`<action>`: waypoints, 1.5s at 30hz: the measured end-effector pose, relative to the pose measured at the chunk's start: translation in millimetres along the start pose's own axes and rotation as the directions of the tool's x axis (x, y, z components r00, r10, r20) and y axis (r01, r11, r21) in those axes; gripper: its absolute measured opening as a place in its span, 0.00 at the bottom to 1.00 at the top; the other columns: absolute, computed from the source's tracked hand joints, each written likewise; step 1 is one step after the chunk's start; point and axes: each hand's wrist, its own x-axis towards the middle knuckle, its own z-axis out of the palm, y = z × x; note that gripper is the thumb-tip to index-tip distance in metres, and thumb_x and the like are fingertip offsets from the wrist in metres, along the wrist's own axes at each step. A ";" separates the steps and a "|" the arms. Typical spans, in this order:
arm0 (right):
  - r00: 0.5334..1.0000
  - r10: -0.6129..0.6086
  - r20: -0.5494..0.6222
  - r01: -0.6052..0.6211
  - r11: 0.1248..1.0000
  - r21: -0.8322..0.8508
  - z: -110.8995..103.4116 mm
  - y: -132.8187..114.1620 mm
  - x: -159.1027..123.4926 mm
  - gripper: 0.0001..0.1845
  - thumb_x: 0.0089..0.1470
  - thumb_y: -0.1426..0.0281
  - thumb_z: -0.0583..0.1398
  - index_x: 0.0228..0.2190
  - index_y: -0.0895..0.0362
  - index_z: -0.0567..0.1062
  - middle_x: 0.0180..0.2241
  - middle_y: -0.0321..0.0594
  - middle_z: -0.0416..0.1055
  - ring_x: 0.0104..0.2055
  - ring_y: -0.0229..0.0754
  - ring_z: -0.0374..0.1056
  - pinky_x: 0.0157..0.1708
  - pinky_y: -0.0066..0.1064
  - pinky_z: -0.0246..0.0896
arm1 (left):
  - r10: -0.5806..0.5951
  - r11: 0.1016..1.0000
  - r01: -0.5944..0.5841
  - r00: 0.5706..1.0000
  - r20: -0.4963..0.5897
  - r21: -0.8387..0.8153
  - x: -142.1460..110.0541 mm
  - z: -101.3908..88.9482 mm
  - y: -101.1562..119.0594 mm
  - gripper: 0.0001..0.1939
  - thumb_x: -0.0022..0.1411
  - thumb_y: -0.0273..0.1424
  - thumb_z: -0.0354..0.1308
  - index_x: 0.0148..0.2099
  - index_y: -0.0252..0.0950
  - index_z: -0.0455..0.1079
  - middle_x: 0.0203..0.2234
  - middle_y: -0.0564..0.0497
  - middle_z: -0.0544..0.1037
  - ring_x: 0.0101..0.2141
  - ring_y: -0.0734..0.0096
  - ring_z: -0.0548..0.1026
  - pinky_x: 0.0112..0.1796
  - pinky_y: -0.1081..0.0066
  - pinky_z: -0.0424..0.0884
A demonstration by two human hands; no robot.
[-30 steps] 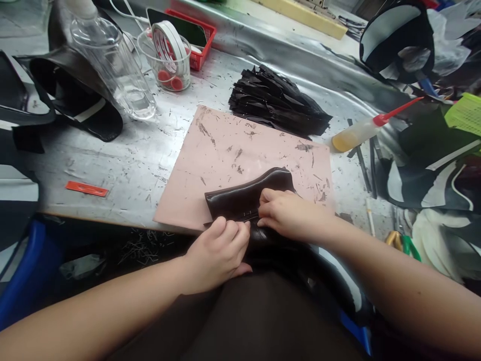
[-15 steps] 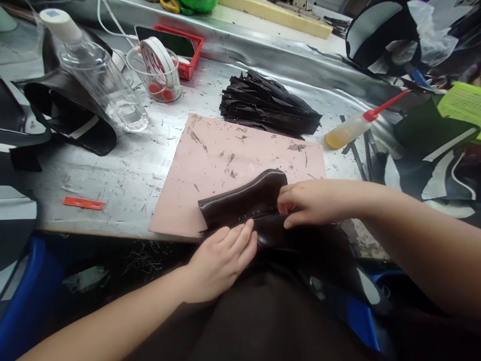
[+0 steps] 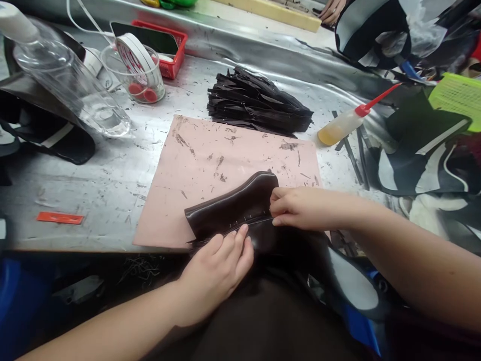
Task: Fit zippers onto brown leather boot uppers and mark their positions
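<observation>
A shiny dark brown leather boot upper lies partly on the pink mat and partly over my lap. Short pale marks run in a row along its folded seam. My left hand rests on the near side of the leather, its fingers pressed down beside the seam and its thumb hidden. Farther right along that seam, my right hand pinches the leather edge between curled fingers and thumb. Whether something small sits in that pinch cannot be seen.
A pink mat covers the middle of the metal-topped table. Behind it lie black strips. A glue bottle with a red spout leans at right. Leftward are a clear bottle, a tape cup and an orange strip.
My right hand moved right along the seam, then slightly back left. My left fingers went from a curled pinch to lying flatter on the leather. A person's hand now appears at the far top.
</observation>
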 end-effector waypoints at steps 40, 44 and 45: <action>0.963 0.152 -0.221 -0.096 0.965 0.243 35.5 45.1 -25.2 0.09 0.55 0.68 0.53 0.25 0.56 0.67 0.35 0.39 0.64 0.34 0.40 0.63 0.35 0.32 0.58 | 0.042 0.998 -0.035 0.991 0.127 -0.054 58.4 -7.0 1.3 0.17 0.58 0.27 0.48 0.49 0.30 0.68 0.51 0.39 0.69 0.38 0.63 0.70 0.37 0.65 0.65; 0.963 0.145 -0.226 -0.083 0.962 0.261 31.5 49.0 -22.2 0.10 0.56 0.67 0.53 0.25 0.56 0.68 0.32 0.38 0.64 0.33 0.39 0.63 0.33 0.31 0.57 | 0.033 0.999 -0.027 0.989 0.148 -0.042 60.7 -7.6 2.9 0.20 0.54 0.28 0.51 0.49 0.32 0.69 0.53 0.41 0.67 0.37 0.61 0.69 0.36 0.64 0.64; 0.961 0.150 -0.234 -0.088 0.963 0.256 31.6 49.2 -21.2 0.10 0.56 0.68 0.53 0.25 0.56 0.68 0.32 0.38 0.64 0.33 0.39 0.63 0.33 0.30 0.57 | 0.037 0.999 -0.032 0.987 0.158 -0.036 62.0 -7.4 3.1 0.21 0.53 0.28 0.51 0.51 0.33 0.68 0.55 0.43 0.65 0.36 0.62 0.68 0.35 0.64 0.64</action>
